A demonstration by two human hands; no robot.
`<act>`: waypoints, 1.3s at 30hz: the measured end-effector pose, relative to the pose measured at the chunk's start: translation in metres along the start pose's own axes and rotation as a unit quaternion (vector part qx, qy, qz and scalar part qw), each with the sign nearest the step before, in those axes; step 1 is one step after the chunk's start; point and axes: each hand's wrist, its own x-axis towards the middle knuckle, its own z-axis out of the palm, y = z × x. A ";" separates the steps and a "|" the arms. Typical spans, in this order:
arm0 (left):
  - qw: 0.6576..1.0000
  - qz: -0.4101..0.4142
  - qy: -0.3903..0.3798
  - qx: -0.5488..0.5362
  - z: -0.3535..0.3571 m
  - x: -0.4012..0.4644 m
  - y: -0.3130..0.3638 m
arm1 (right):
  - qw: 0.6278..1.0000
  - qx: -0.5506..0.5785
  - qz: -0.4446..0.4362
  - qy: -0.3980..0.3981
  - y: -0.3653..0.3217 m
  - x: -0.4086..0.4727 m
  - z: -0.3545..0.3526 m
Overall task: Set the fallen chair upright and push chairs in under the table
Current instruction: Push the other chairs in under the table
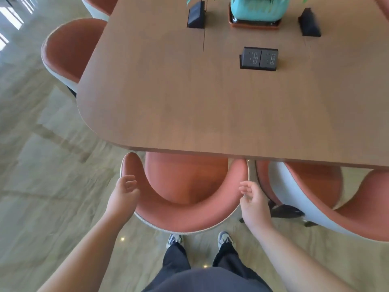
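Note:
An orange tub chair (185, 216) stands upright right in front of me, its seat partly under the near edge of the brown wooden table (189, 102). My left hand (124, 189) hovers open beside the chair's left arm, fingers apart, holding nothing. My right hand (252, 199) is open at the chair's right arm, fingertips close to or touching its rim. A second orange chair with a white shell (305, 199) lies tilted to the right, its dark base (288, 211) showing beside my right hand.
Two more orange chairs (67, 51) stand tucked at the table's left side. On the table are a teal plant pot (256, 9) and several black socket boxes (259, 59). My feet (200, 240) stand on polished stone floor behind the chair.

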 end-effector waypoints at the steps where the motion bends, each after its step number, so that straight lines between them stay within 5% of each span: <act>1: 1.000 -0.005 -0.001 0.024 -0.004 0.012 -0.007 | 1.000 -0.008 0.019 0.009 0.004 0.001 0.008; 6: 0.994 -0.052 -0.019 0.092 -0.013 0.061 -0.038 | 0.991 -0.062 0.091 0.078 0.022 0.014 0.042; 12: 0.975 -0.209 -0.047 -0.066 0.001 0.102 -0.071 | 0.968 -0.010 0.220 0.121 0.045 0.043 0.066; 19: 0.944 -0.277 -0.027 -0.178 0.033 0.132 -0.086 | 0.924 0.125 0.342 0.114 0.077 0.068 0.084; 25: 0.947 -0.258 0.022 -0.189 0.041 0.136 -0.094 | 0.896 0.194 0.388 0.094 0.080 0.080 0.076; 39: 0.971 -0.191 0.049 -0.137 0.043 0.130 -0.099 | 0.923 0.173 0.326 0.110 0.102 0.072 0.070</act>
